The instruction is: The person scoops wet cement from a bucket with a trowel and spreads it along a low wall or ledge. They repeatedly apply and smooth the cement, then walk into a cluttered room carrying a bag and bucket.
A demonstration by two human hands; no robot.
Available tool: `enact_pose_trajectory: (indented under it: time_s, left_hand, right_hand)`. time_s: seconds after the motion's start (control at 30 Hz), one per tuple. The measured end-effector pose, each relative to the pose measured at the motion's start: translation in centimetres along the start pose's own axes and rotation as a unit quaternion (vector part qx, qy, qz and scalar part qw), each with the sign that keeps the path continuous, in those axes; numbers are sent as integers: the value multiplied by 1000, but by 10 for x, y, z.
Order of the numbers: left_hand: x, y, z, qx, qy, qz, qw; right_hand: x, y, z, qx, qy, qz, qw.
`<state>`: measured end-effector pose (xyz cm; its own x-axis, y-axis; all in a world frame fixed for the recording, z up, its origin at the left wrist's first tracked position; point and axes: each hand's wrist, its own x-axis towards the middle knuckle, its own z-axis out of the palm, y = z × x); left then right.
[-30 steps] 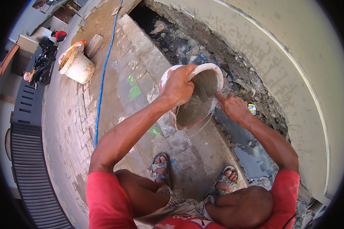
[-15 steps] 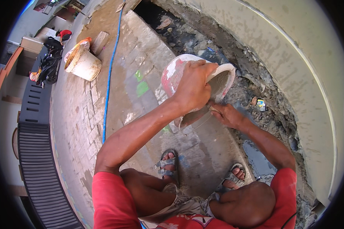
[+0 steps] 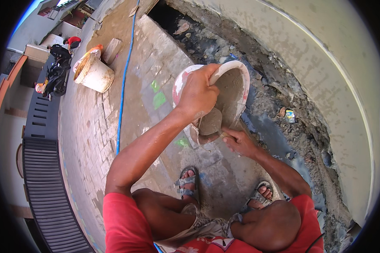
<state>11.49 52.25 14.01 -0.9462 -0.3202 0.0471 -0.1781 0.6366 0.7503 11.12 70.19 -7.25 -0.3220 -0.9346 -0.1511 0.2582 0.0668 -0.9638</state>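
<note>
A tilted, battered white-and-pink bucket [image 3: 234,83] smeared with grey mortar is held above the pavement beside the open drain. My left hand [image 3: 198,90] is closed on its upper rim, and the bucket's mouth faces me and to the right. Inside, a mortar-coated trowel blade [image 3: 211,123] lies low in the bucket. My right hand [image 3: 236,142] is closed round the trowel's handle just outside the lower right of the mouth. The bucket's far side is partly hidden behind my left hand.
My sandalled feet stand on the paved ledge [image 3: 211,177] along the drain [image 3: 278,126], with a wall [image 3: 342,109] right. Leftward lie a blue hose [image 3: 122,105], a dirty bucket [image 3: 93,76], a board [image 3: 112,50], a black motorbike [image 3: 57,76], a crouching person [image 3: 74,41] and a slatted gate [image 3: 48,181].
My left hand and the bucket have shifted left since half a second ago, opening the mouth to view. My right hand has moved down and left, and the trowel blade now shows inside.
</note>
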Motion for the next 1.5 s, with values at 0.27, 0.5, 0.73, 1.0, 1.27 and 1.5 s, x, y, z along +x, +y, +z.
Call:
enact_pose_trajectory:
  time_s: [0.27, 0.5, 0.73, 1.0, 1.27, 1.5]
  left_hand:
    - [-7, -31, -29, -90, 22, -63, 994]
    - [-25, -79, -30, -213, -2, -156, 965]
    - [-51, -102, -16, -206, 1, -235, 950]
    - [-47, -98, -11, -180, -37, -230, 956]
    - [-32, -90, -1, -135, -68, -227, 962]
    - [-26, -83, 9, -105, -90, -223, 965]
  right_hand:
    - [-38, -3, -24, 5, 4, -42, 999]
    - [-117, 8, -101, -142, 144, -44, 978]
    - [-214, 98, -157, -244, 258, 65, 933]
    - [-289, 191, -180, -311, 242, 210, 895]
    - [-277, 188, -165, -428, 41, 266, 863]
    - [-264, 147, -150, -452, 16, 273, 849]
